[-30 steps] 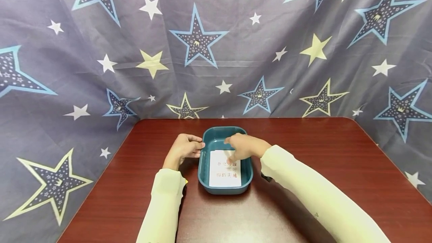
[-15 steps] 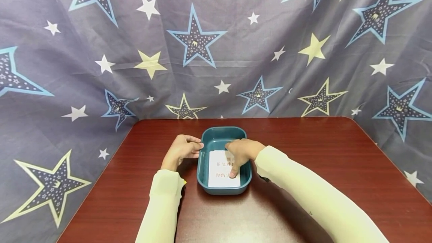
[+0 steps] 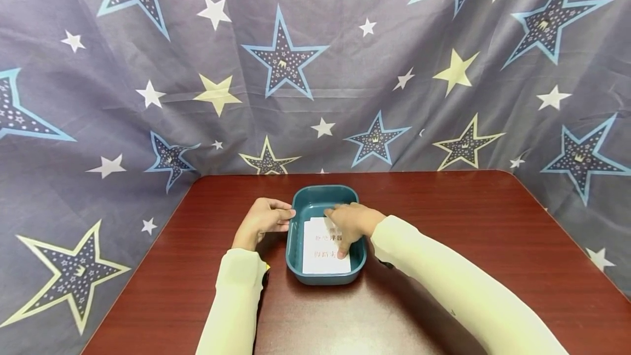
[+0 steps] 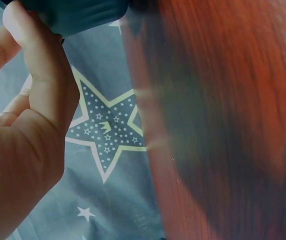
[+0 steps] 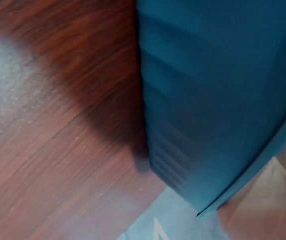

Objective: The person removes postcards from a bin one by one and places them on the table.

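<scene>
A teal rectangular box (image 3: 291,251) with rounded corners sits on the table. Inside lies a white booklet (image 3: 315,264) with printed characters on its face. My left hand (image 3: 261,219) holds the box's left rim, thumb at the edge and fingers along the outer wall. In the left wrist view, that hand's thumb (image 4: 35,55) reaches the box (image 4: 83,15). My right hand (image 3: 351,222) reaches over the right rim, its thumb on the booklet's face and its fingers at the far edge. The right wrist view shows the box's outer side (image 5: 208,100); the right fingertips are hidden there.
The box stands on a dark red wooden table (image 3: 443,223). A grey curtain (image 3: 315,125) with stars hangs behind the table and along its sides. Pale yellow sleeves (image 3: 443,278) cover both forearms.
My right hand has come down into the box, and its thumb has settled on the booklet's near part. The booklet's far edge sits slightly higher. My left hand keeps its place at the rim.
</scene>
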A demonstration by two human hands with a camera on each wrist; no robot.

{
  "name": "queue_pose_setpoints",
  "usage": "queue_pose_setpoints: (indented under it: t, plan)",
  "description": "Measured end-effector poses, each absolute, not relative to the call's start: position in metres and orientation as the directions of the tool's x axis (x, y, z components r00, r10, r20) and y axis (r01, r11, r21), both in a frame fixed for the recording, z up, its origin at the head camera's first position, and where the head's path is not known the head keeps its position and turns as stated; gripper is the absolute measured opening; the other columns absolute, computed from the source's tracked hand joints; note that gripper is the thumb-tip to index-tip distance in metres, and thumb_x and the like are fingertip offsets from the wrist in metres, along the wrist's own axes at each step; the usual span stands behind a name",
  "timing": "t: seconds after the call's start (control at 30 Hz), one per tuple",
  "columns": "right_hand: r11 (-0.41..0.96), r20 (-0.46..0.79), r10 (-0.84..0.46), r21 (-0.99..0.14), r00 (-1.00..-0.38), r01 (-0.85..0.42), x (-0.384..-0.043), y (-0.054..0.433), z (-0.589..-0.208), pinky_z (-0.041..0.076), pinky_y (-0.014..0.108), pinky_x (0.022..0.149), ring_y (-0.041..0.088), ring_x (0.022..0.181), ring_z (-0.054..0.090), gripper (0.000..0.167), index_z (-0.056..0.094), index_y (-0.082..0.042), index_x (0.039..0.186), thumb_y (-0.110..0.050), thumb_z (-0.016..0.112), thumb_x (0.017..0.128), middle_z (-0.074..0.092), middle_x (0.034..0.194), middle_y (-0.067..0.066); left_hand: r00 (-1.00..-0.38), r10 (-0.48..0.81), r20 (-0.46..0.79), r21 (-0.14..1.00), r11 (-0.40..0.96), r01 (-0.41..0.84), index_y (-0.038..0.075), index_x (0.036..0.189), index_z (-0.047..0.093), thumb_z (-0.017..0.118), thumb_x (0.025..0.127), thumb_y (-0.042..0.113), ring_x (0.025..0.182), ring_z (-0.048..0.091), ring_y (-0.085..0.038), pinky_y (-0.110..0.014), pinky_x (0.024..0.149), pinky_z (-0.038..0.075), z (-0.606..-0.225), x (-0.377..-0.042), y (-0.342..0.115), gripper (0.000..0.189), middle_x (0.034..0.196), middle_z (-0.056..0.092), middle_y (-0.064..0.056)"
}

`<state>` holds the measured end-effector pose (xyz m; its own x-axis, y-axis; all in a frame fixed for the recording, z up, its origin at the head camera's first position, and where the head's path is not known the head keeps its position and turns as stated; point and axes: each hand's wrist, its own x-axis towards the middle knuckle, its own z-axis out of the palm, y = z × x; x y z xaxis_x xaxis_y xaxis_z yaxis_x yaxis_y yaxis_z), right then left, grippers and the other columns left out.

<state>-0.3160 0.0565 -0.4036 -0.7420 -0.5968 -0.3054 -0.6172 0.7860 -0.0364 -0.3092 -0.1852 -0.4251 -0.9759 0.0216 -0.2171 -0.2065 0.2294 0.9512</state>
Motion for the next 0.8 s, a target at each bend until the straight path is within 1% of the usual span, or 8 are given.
queue_pose_setpoints:
  t: [0.13, 0.23, 0.3, 0.43, 0.53, 0.63, 0.7, 0.8]
  plan:
    - [0.772, -0.242, -0.62, -0.023, -0.746, -0.635, -0.313, 0.059, -0.404, 0.045, 0.04, 0.108, 0.028, 0.124, 0.048, 0.107, 0.047, -0.01, 0.15, -0.056, 0.094, 0.065, 0.053, 0.137, 0.012, -0.977, 0.027, -0.213, 0.953, 0.226, -0.202, -0.008, 0.115, 0.07, 0.076, 0.09, 0.003, 0.069, 0.063, -0.017, -0.029, 0.063, 0.062, -0.425, -0.308, -0.185, 0.028, 0.088, 0.069, -0.012]
    - [0.765, -0.177, -0.641, -0.055, -0.747, -0.642, -0.313, 0.06, -0.404, 0.049, 0.037, 0.096, 0.025, 0.111, 0.045, 0.094, 0.051, -0.01, 0.142, -0.051, 0.093, 0.069, 0.052, 0.128, 0.011, -0.978, 0.031, -0.206, 0.955, 0.224, -0.194, -0.009, 0.115, 0.069, 0.076, 0.09, 0.003, 0.068, 0.063, -0.018, -0.03, 0.064, 0.062, -0.426, -0.309, -0.186, 0.028, 0.087, 0.069, -0.012]
    - [0.762, -0.129, -0.648, -0.123, -0.751, -0.636, -0.313, 0.061, -0.405, 0.05, 0.037, 0.093, 0.025, 0.108, 0.044, 0.082, 0.053, -0.009, 0.138, -0.042, 0.092, 0.075, 0.052, 0.126, 0.011, -0.979, 0.035, -0.202, 0.956, 0.224, -0.19, -0.009, 0.115, 0.069, 0.076, 0.09, 0.003, 0.069, 0.064, -0.018, -0.031, 0.064, 0.063, -0.427, -0.309, -0.186, 0.028, 0.087, 0.069, -0.012]
    - [0.73, -0.05, -0.659, -0.281, -0.75, -0.623, -0.315, 0.063, -0.404, 0.052, 0.038, 0.091, 0.025, 0.106, 0.05, 0.059, 0.055, -0.009, 0.136, -0.025, 0.084, 0.088, 0.053, 0.126, 0.012, -0.978, 0.037, -0.205, 0.955, 0.225, -0.192, -0.01, 0.116, 0.069, 0.077, 0.091, 0.004, 0.069, 0.065, -0.018, -0.032, 0.066, 0.063, -0.427, -0.31, -0.187, 0.03, 0.086, 0.069, -0.011]
    - [0.675, 0.025, -0.678, -0.375, -0.735, -0.636, -0.317, 0.064, -0.403, 0.054, 0.038, 0.091, 0.023, 0.106, 0.055, 0.039, 0.06, -0.006, 0.131, -0.013, 0.075, 0.095, 0.059, 0.123, 0.012, -0.976, 0.033, -0.213, 0.953, 0.226, -0.201, -0.009, 0.115, 0.069, 0.077, 0.091, 0.005, 0.069, 0.065, -0.018, -0.034, 0.069, 0.063, -0.428, -0.309, -0.187, 0.03, 0.086, 0.07, -0.011]
    - [0.616, 0.085, -0.667, -0.495, -0.74, -0.612, -0.319, 0.067, -0.401, 0.055, 0.035, 0.085, 0.021, 0.1, 0.06, 0.023, 0.063, -0.003, 0.122, -0.002, 0.064, 0.099, 0.066, 0.113, 0.01, -0.975, 0.03, -0.222, 0.951, 0.227, -0.209, -0.008, 0.115, 0.069, 0.078, 0.09, 0.005, 0.069, 0.065, -0.018, -0.034, 0.069, 0.063, -0.428, -0.309, -0.186, 0.029, 0.087, 0.069, -0.013]
    - [0.574, 0.102, -0.629, -0.608, -0.771, -0.549, -0.319, 0.068, -0.397, 0.054, 0.033, 0.079, 0.02, 0.092, 0.062, 0.018, 0.063, -0.003, 0.118, 0.0, 0.057, 0.101, 0.067, 0.105, 0.01, -0.975, 0.028, -0.22, 0.952, 0.225, -0.208, -0.008, 0.114, 0.07, 0.077, 0.09, 0.005, 0.069, 0.065, -0.018, -0.033, 0.068, 0.063, -0.427, -0.309, -0.186, 0.028, 0.088, 0.069, -0.013]
    - [0.473, 0.066, -0.548, -0.798, -0.834, -0.374, -0.319, 0.072, -0.389, 0.052, 0.031, 0.074, 0.021, 0.088, 0.062, 0.018, 0.059, -0.001, 0.118, 0.0, 0.049, 0.103, 0.066, 0.104, 0.012, -0.979, 0.037, -0.201, 0.956, 0.225, -0.188, -0.008, 0.114, 0.07, 0.077, 0.09, 0.005, 0.069, 0.065, -0.018, -0.033, 0.068, 0.063, -0.427, -0.31, -0.185, 0.028, 0.087, 0.07, -0.012]
